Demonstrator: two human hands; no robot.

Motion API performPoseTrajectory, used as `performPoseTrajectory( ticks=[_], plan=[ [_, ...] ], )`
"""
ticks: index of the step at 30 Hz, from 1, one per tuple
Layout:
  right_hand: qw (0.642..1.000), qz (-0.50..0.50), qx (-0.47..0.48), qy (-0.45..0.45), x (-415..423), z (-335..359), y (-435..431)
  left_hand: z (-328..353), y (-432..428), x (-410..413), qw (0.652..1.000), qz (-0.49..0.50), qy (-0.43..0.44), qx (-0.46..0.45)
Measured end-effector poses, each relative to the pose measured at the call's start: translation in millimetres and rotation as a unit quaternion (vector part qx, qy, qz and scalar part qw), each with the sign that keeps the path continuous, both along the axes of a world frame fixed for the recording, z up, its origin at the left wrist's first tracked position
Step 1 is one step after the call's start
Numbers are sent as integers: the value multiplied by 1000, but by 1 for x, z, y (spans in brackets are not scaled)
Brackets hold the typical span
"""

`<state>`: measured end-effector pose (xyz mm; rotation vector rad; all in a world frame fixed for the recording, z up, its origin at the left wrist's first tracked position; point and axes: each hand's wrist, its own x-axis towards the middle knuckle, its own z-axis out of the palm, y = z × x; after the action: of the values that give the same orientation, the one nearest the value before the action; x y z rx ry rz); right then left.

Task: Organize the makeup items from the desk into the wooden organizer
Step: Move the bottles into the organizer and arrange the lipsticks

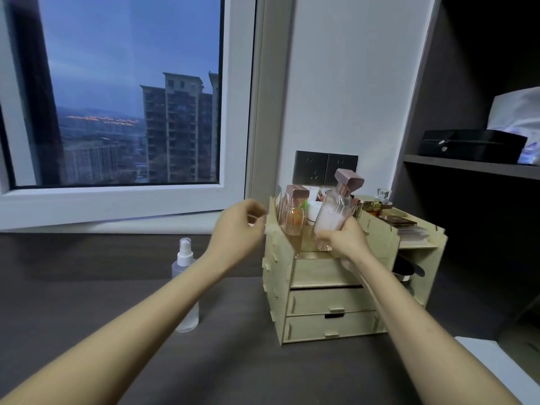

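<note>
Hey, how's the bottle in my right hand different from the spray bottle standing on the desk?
The bottle in the right hand has a squarish rose-gold cap and a clear body with pale pink contents; the spray bottle has a white pump top and a frosted body. The first is held tilted over the wooden organizer; the second stands upright on the desk, untouched. Both are see-through bottles.

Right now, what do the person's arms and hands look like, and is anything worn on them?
Both forearms are bare right up to the frame's lower edge: no sleeves show. The left hand and right hand wear no gloves, and I see no watch, bracelet or ring. Nail detail is too blurred to judge.
</note>
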<state>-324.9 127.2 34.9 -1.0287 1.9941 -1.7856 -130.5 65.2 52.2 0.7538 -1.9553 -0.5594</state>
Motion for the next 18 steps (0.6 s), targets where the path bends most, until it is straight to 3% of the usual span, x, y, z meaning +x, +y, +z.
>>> performPoseTrajectory(
  ticks=[4, 9, 12, 18],
  plan=[
    [996, 22, 60, -54, -4, 2, -13, -14, -16, 30, 999, 51, 8, 4],
    [989, 29, 141, -32, -5, 4, -23, -36, -36, 65, 987, 160, 16, -2],
    [985, 17, 169, 2, -3, 3, -28, -51, -49, 86, 974, 220, 32, 48],
    [979, 15, 199, 39, 0, 1, -34, -75, -55, 102, 968, 157, -17, 194]
  ],
)
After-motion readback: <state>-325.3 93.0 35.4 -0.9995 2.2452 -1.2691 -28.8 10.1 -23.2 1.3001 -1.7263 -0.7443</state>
